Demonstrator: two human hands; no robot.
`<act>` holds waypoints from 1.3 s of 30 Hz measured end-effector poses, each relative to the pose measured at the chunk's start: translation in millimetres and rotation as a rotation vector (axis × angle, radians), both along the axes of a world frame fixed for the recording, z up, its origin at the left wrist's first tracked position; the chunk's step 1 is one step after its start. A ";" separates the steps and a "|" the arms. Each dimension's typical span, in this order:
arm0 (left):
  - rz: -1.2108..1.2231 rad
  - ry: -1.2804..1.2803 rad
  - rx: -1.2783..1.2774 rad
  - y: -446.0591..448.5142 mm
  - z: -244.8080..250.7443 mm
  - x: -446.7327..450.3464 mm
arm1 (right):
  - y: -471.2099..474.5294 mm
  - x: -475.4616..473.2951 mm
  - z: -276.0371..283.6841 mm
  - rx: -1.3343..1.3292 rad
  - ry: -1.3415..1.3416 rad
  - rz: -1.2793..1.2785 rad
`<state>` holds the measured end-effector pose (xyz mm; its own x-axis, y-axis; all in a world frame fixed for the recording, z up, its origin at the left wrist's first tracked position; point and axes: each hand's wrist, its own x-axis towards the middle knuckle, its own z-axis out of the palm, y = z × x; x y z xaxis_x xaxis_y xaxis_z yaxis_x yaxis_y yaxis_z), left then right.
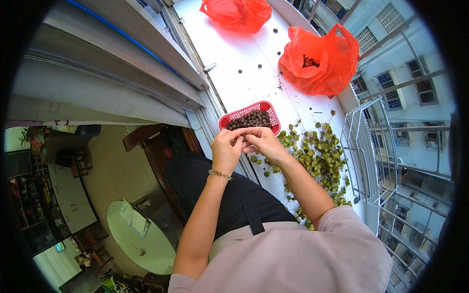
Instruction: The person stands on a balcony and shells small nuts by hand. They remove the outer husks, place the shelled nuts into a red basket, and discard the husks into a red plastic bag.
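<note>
My left hand (224, 148), with a beaded bracelet (220, 174) at the wrist, meets my right hand (266, 142) just in front of a red plastic basket (277, 122). Between the fingertips of both hands is a small brownish-green piece (244, 137), partly covered by the fingers. Many small, round brown seeds or bulbils (253, 119) fill the lower part of the basket. To the right of my right hand, green winged seed pods (322, 150) on thin stems lie spread over the white tiled ledge (253, 86).
A red plastic bag (318, 78) with dark bits inside stands open on the ledge; another red bag (238, 14) sits farther off. Loose dark balls (259, 66) lie between. A white wire rack (370, 154) leans by the window bars (406, 84). Sliding window frames (146, 47) border the left.
</note>
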<state>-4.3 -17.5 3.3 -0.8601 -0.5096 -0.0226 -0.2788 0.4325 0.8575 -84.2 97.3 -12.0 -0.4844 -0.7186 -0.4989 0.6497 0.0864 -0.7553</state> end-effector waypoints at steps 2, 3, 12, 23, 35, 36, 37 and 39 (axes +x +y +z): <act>-0.057 -0.008 -0.039 0.0 0.8 -0.4 | 0.9 0.1 -8.2 -0.013 0.032 -0.013; -0.085 -0.013 -0.059 -0.2 0.8 -0.6 | 1.1 0.2 -9.4 0.007 0.040 -0.023; -0.067 -0.009 -0.007 2.4 3.0 -3.0 | 0.4 -3.0 -6.9 0.029 -0.078 -0.084; 0.001 0.020 0.036 -7.6 1.0 -1.7 | -1.1 -4.8 -10.7 -0.083 -0.199 -0.109; 0.079 0.049 0.197 -9.9 -16.0 -1.8 | -4.6 -5.0 1.0 -0.163 -0.295 -0.179; 0.074 0.050 0.193 -8.1 -18.7 -2.1 | -4.5 -4.7 2.1 -0.153 -0.278 -0.185; 0.069 0.052 0.188 -7.1 -21.0 -2.0 | -4.3 -4.9 1.2 -0.169 -0.303 -0.143; 0.055 0.000 0.284 -3.2 -17.1 -4.3 | -2.5 -5.7 -6.4 -0.201 -0.350 -0.065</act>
<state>-8.6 -20.7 -13.8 -0.8313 -0.5288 -0.1708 -0.2948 0.1591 0.9422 -89.9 94.8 -18.4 -0.3578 -0.7919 -0.4948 0.8699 -0.0900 -0.4849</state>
